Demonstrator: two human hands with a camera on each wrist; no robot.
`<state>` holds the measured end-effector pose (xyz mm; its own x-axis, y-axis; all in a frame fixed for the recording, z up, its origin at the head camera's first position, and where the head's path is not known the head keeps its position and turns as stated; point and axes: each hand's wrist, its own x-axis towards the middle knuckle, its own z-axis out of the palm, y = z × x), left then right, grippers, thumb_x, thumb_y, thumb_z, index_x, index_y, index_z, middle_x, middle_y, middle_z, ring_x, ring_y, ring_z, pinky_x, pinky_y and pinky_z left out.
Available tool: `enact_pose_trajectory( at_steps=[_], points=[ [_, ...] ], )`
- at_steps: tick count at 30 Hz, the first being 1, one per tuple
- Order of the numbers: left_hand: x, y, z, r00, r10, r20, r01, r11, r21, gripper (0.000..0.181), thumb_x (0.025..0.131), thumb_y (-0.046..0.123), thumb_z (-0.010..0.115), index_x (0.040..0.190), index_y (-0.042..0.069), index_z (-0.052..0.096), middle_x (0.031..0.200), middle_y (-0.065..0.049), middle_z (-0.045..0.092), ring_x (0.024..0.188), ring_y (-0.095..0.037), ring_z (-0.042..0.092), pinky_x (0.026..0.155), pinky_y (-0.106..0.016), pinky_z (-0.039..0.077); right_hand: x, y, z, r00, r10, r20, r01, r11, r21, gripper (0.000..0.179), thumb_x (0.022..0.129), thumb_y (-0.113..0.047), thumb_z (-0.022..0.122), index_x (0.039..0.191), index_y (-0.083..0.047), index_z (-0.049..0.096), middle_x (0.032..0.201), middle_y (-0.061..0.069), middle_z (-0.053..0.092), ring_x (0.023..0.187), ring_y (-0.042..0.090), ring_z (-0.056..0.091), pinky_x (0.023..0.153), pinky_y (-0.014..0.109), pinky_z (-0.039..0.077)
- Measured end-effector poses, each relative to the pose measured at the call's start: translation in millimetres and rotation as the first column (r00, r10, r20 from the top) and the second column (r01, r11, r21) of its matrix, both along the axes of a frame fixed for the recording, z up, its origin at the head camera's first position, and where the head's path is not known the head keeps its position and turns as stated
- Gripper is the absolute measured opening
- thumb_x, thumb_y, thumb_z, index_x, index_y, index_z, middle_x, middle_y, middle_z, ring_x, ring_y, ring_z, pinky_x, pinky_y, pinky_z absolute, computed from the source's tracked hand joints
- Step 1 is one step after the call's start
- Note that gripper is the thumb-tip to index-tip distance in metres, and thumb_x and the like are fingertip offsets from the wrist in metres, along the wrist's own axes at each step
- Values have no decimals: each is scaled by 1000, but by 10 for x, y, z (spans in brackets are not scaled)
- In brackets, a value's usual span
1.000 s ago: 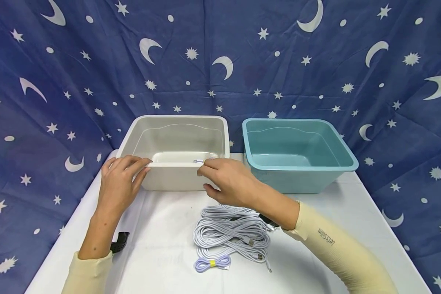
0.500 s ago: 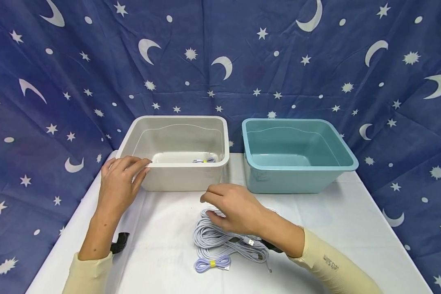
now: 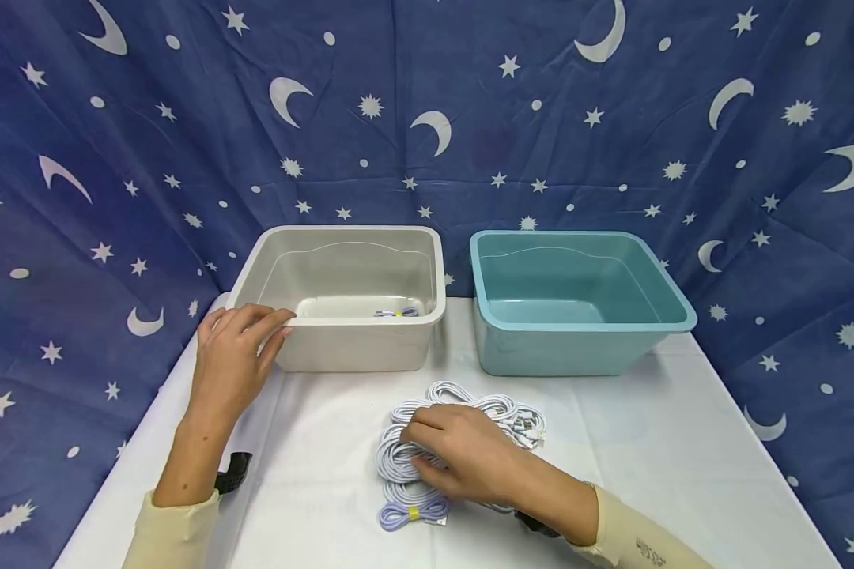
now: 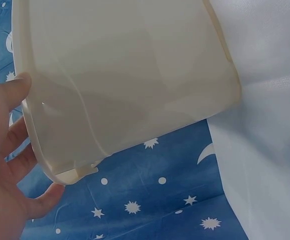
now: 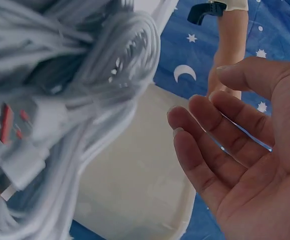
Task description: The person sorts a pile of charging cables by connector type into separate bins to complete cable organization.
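My left hand (image 3: 235,356) holds the front left rim of a white plastic bin (image 3: 352,346). In the left wrist view the thumb (image 4: 19,90) lies on the bin's outer side and the other fingers reach behind the rim. Over a pile of coiled white USB cables (image 3: 398,458) hovers my right hand (image 3: 466,454), its fingers loosely curved. The right wrist view shows nothing held in that hand (image 5: 249,150), with the cables close beside the fingertips. A lilac cable bundle (image 3: 398,518) with a yellow tie lies in front of the pile.
Inside the white bin lies another lilac cable bundle (image 3: 402,312) with a yellow tie. A teal plastic bin (image 3: 551,348) stands to its right. Both bins are on a white-covered table (image 3: 334,474), with a blue star-and-moon cloth (image 3: 470,79) behind and at the sides.
My right hand has moved from the white bin's front rim down and toward me, over the cable pile. My left hand has stayed at the rim.
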<state>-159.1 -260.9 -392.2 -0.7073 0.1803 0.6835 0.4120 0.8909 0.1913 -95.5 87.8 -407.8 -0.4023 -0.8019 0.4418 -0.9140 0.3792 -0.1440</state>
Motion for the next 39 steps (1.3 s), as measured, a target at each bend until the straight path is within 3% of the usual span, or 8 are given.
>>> enact_pose_trajectory(
  at_steps=[14,22,29,39],
  points=[
    [-4,0,2,1000,-1,-5,1,1000,-4,24,91,19,75,115,19,75,104,-4,68,100,-31,62,105,-62,31,189,-43,-305,1000,13,-1,-13,999,35,28,78,-25,77,104,-20,67,92,-14,55,75,2,53,68,23,49],
    [-5,7,-13,1000,1,0,-1,1000,-5,25,91,20,74,116,19,74,105,-4,67,101,-30,62,105,-61,31,246,-69,-398,991,57,-122,-42,991,128,28,73,-35,80,91,-23,61,78,-15,44,66,2,42,59,22,43],
    [-2,5,-5,1000,2,-1,-2,1000,-6,25,91,19,75,116,19,74,105,-4,67,101,-30,62,105,-62,31,315,-91,-438,987,70,-147,-40,979,198,29,71,-37,81,88,-24,60,78,-14,49,65,5,46,61,23,44],
    [-1,1,-16,1000,1,-2,-1,1000,-3,25,91,20,75,116,19,74,105,-4,67,101,-30,61,105,-61,30,386,-124,-480,980,65,-190,2,942,335,35,68,-42,84,86,-24,61,79,-13,55,71,9,54,64,26,46]
  ],
)
